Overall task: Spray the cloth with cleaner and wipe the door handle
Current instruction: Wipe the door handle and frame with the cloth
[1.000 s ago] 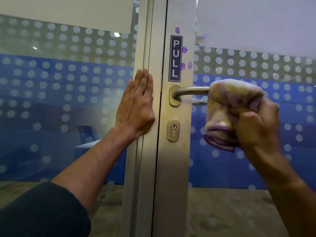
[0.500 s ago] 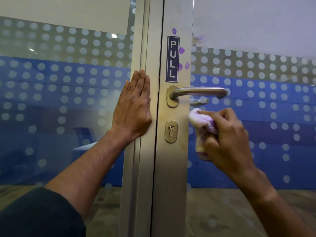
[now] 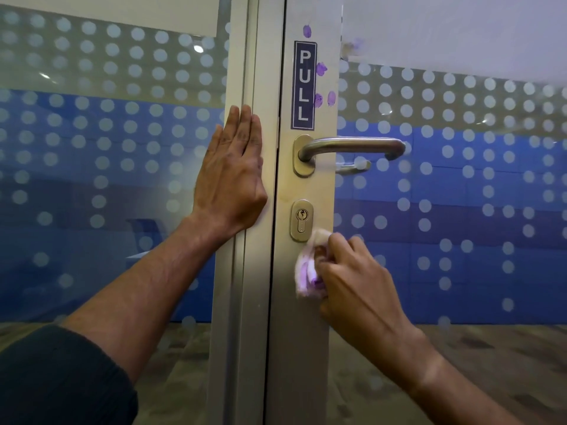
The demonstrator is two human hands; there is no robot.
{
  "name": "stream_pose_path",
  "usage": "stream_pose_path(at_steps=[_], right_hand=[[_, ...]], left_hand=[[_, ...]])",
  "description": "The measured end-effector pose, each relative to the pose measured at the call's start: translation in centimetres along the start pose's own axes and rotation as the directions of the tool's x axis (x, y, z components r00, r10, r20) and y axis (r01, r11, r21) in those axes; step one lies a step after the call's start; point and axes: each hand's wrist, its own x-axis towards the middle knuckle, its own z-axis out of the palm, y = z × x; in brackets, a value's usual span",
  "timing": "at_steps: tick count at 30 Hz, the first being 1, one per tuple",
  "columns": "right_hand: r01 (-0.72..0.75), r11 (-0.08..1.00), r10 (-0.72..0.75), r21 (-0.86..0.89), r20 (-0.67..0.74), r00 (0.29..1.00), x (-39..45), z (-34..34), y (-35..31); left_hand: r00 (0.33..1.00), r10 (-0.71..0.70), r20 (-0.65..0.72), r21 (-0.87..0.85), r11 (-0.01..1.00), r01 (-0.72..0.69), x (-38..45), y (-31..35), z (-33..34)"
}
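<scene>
Cloth [image 3: 308, 268] — a bunched white rag with purple stripes — sits pressed against the pale metal door frame [image 3: 302, 348], just below and to the right of the keyhole plate [image 3: 302, 220], its upper corner touching the plate's lower edge. The right hand [image 3: 356, 286] has its fingers curled round the cloth, gripping it from the right side. The door handle [image 3: 352, 146], a brushed steel lever, stands bare above, well clear of the cloth, with nothing across it; its twin on the far side shows faintly through the glass.

The left hand [image 3: 231, 176] lies flat against the neighbouring frame post [image 3: 245, 271], fingers straight and together, pointing up — holding nothing. A dark sleeve [image 3: 58, 378] covers that arm's upper part.

Above the handle a blue PULL sticker [image 3: 303, 85] runs vertically, with several purple smudges [image 3: 321, 69] around it. Frosted-dot glass panels [image 3: 460, 194] flank the frame on both sides.
</scene>
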Motion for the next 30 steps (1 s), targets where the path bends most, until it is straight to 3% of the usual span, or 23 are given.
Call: stream_pose_path(at_steps=[2, 3, 5, 6, 9, 12, 14, 16, 17, 19, 21, 24, 30], right_hand=[[-0.082, 0.986, 0.069, 0.146, 0.096, 0.993, -0.2, -0.9, 0.8], [-0.184, 0.922, 0.145, 0.341, 0.138, 0.980, -0.3, -1.7, 1.7], [-0.302, 0.635, 0.325, 0.711, 0.108, 0.939, -0.5, -3.9, 3.8], [-0.295, 0.526, 0.406, 0.798, 0.069, 0.911, -0.6, -5.2, 4.9], [-0.214, 0.394, 0.495, 0.894, -0.011, 0.869, -0.6, -7.6, 6.5], [-0.184, 0.229, 0.487, 0.956, 0.051, 0.872, 0.5, -7.4, 6.4], [-0.179, 0.178, 0.451, 0.968, 0.082, 0.889, 0.9, -6.9, 5.8], [-0.165, 0.267, 0.418, 0.950, 0.040, 0.908, 1.4, -6.4, 5.0], [-0.139, 0.410, 0.402, 0.902, -0.041, 0.915, 1.7, -6.0, 4.4], [-0.060, 0.777, 0.314, 0.626, -0.303, 0.900, 2.8, -5.5, 3.1], [-0.058, 0.963, 0.176, 0.265, -0.447, 0.877, 4.0, -4.6, 1.7], [-0.090, 0.996, 0.089, 0.016, -0.388, 0.917, 5.8, -2.9, -0.2], [-0.003, 0.987, -0.029, -0.158, -0.200, 0.979, 7.4, -0.3, -1.5]], left_hand=[[1.000, 0.004, 0.006, 0.004, 1.000, -0.004, 0.0, 0.1, -0.1], [1.000, 0.007, 0.014, 0.004, 1.000, -0.007, 0.0, 0.0, -0.2], [1.000, 0.009, 0.021, 0.007, 1.000, -0.009, 0.0, -0.1, -0.3], [1.000, 0.007, 0.018, 0.010, 1.000, -0.007, 0.0, -0.1, -0.2], [1.000, 0.001, 0.011, 0.007, 1.000, -0.001, -0.1, 0.1, -0.1], [1.000, -0.003, 0.022, 0.005, 1.000, 0.003, 0.0, 0.1, -0.2], [1.000, -0.003, 0.029, 0.004, 1.000, 0.003, -0.1, 0.0, -0.3], [1.000, 0.004, 0.027, 0.008, 1.000, -0.005, -0.1, 0.0, -0.3], [1.000, 0.007, 0.024, 0.010, 1.000, -0.007, -0.1, 0.0, -0.3], [1.000, 0.006, 0.022, 0.009, 1.000, -0.006, -0.1, 0.0, -0.3], [1.000, 0.004, 0.023, 0.009, 1.000, -0.004, -0.1, 0.0, -0.2], [1.000, 0.008, 0.028, 0.013, 1.000, -0.008, -0.1, 0.0, -0.2], [0.999, 0.012, 0.036, 0.027, 1.000, -0.013, -0.1, -0.1, -0.2]])
